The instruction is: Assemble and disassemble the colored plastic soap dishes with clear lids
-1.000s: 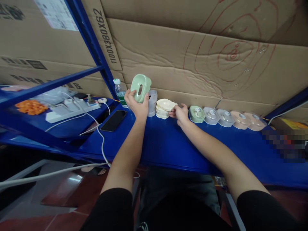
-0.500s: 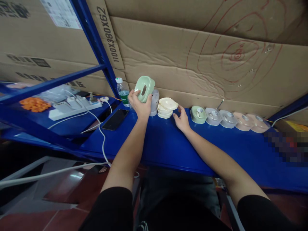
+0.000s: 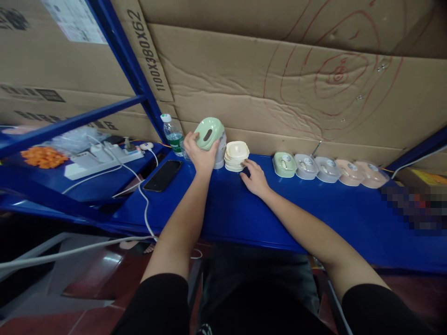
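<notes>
My left hand [image 3: 200, 156] grips a light green plastic box [image 3: 211, 129] with a rounded rim and an oval slot. The box is tilted over a greyish stack [image 3: 220, 153], which it partly covers. To the right stands a small stack of cream-coloured shallow pieces [image 3: 237, 151]. My right hand [image 3: 256, 178] is beside that stack, fingers apart, with the fingertips at its right edge; whether they press on it I cannot tell. Farther right, several lidded boxes stand in a row, with a green box [image 3: 284, 166] at the near end and pink ones [image 3: 351, 173] beyond.
A water bottle [image 3: 173, 137] and a black phone [image 3: 163, 176] are left of my left hand. Farther left are a power strip [image 3: 84, 166] with white cables and orange pieces [image 3: 44, 157]. Cardboard [image 3: 223, 70] stands behind the blue table [image 3: 230, 214]; a blue post [image 3: 129, 60] rises at left.
My left hand has lowered the green box a little, toward the greyish stack. The top cream piece, tilted out to the right before, now sits in line on its stack, and my right hand is closer.
</notes>
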Action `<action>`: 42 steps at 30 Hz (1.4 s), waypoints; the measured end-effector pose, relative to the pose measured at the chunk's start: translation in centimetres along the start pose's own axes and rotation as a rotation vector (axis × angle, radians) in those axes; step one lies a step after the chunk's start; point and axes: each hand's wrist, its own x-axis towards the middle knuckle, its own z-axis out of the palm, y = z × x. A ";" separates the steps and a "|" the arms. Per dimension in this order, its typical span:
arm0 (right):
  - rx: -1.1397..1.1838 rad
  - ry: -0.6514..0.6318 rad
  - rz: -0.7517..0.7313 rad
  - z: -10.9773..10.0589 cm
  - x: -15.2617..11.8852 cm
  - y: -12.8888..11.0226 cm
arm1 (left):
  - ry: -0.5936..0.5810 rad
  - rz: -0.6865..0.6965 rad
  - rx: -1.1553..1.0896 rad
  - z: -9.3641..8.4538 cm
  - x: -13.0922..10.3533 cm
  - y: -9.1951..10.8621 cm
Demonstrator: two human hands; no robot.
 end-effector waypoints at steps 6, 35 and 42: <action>0.016 0.036 0.060 -0.1 -0.1 -0.2 | -0.042 -0.005 0.033 0.1 0.1 -0.3; -0.002 -0.079 0.005 0.1 -0.1 -0.1 | -0.195 0.048 -0.016 1.1 0.3 -1.6; -0.008 -0.098 -0.002 0.1 -0.1 -0.1 | -0.213 0.064 -0.005 1.0 0.1 -1.3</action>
